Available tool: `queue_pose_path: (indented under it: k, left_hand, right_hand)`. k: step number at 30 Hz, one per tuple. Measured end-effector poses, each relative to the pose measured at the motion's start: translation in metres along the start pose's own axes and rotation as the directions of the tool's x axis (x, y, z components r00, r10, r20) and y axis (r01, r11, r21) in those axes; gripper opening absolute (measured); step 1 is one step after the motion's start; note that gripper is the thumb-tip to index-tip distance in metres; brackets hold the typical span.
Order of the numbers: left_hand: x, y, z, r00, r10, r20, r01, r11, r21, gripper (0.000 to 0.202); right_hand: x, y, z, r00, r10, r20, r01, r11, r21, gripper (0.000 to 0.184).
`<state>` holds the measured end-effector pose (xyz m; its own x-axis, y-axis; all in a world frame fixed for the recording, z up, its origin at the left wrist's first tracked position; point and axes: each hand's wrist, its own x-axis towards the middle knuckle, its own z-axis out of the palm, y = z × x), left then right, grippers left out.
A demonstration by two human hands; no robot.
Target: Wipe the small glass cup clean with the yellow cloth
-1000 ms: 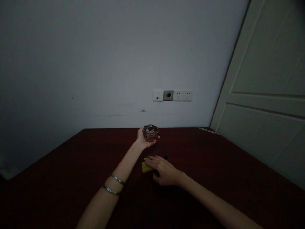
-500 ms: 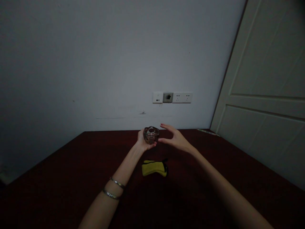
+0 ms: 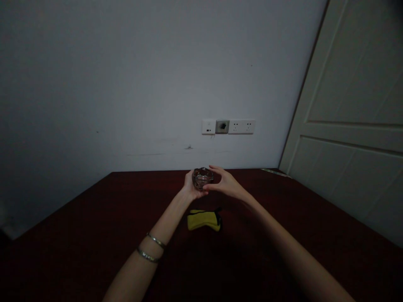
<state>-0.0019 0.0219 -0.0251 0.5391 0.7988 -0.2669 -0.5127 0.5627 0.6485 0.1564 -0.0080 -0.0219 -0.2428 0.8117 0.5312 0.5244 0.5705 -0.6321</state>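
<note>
A small, faceted, smoky glass bowl (image 3: 201, 181), shaped like an ashtray, is held above the far half of the dark red table. My left hand (image 3: 189, 186) cups it from the left and below, with fingertips showing beneath it. From the right, my right hand (image 3: 225, 183) reaches round it, thumb on its near side and fingers at the far rim. The bowl's mouth is tipped slightly towards me. Nearer to me, a folded yellow cloth (image 3: 203, 219) with black edging lies on the table, touched by neither hand.
The dark red table (image 3: 94, 218) runs back to a pale wall (image 3: 141, 84). Switches and sockets (image 3: 241, 126) are set in the wall just above the table. A white panelled door (image 3: 352, 105) stands along the right side. A thin strip (image 3: 276, 173) lies at the far right table edge.
My right hand has moved left and closed onto the glass bowl, its thumb now across the near side. The bowl has shifted slightly right and its mouth shows more openly. The cloth stays put.
</note>
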Motion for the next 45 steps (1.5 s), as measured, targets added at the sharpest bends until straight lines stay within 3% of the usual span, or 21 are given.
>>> queue_pose_path:
  k: [4,9,14,18,21,25,27,33,37,39,45]
  left_hand:
    - [0.001,-0.002,0.002,0.998,0.037,-0.05,-0.034,0.997,0.071,0.038]
    - [-0.005,-0.003,0.002,0.999,0.036,-0.002,-0.036,0.993,0.111,0.039]
    - [-0.01,-0.001,-0.011,0.98,0.016,0.198,-0.048,0.986,0.161,0.056]
    - [-0.014,0.004,-0.022,0.917,0.02,0.399,-0.162,0.932,0.326,0.078]
    - [-0.022,0.01,-0.027,0.872,0.145,0.467,-0.374,0.813,0.446,0.083]
    - [-0.033,0.021,-0.026,0.816,0.263,0.515,-0.572,0.5,0.65,0.077]
    - [-0.036,0.024,-0.023,0.792,0.276,0.545,-0.611,0.371,0.7,0.072]
    - [-0.037,0.019,-0.012,0.759,0.291,0.582,-0.634,0.13,0.762,0.07]
    - [-0.021,-0.001,0.0,0.686,0.374,0.625,-0.647,-0.081,0.758,0.066]
    - [-0.008,-0.017,0.008,0.686,0.378,0.622,-0.632,-0.113,0.766,0.069]
    - [0.039,-0.075,0.041,0.718,0.324,0.616,-0.633,-0.063,0.771,0.081]
  right_hand:
    - [0.0,0.0,0.001,1.0,0.004,0.017,-0.005,0.998,0.067,0.069]
    - [-0.002,-0.003,0.004,1.0,-0.01,0.018,0.006,0.974,0.226,0.064]
    - [-0.007,-0.01,0.003,0.998,-0.056,-0.015,0.058,0.98,0.191,0.054]
    - [-0.008,-0.015,0.004,1.0,0.006,-0.017,-0.001,0.969,0.247,0.056]
    - [-0.008,-0.017,0.004,0.997,0.059,-0.057,-0.045,0.972,0.23,0.06]
    - [-0.01,-0.018,-0.001,0.995,0.061,-0.078,-0.051,0.991,0.126,0.065]
    - [-0.012,-0.016,-0.004,0.998,0.038,-0.059,-0.032,0.995,0.095,0.066]
    - [-0.019,-0.008,-0.02,1.0,0.0,0.012,-0.001,0.999,0.042,0.069]
    - [-0.029,0.005,-0.047,0.986,-0.076,0.149,0.058,0.991,0.121,0.065]
    - [-0.037,0.016,-0.064,0.984,-0.048,0.172,0.029,0.993,0.113,0.069]
    - [-0.073,0.06,-0.119,0.96,0.109,0.257,-0.118,0.993,0.02,0.075]
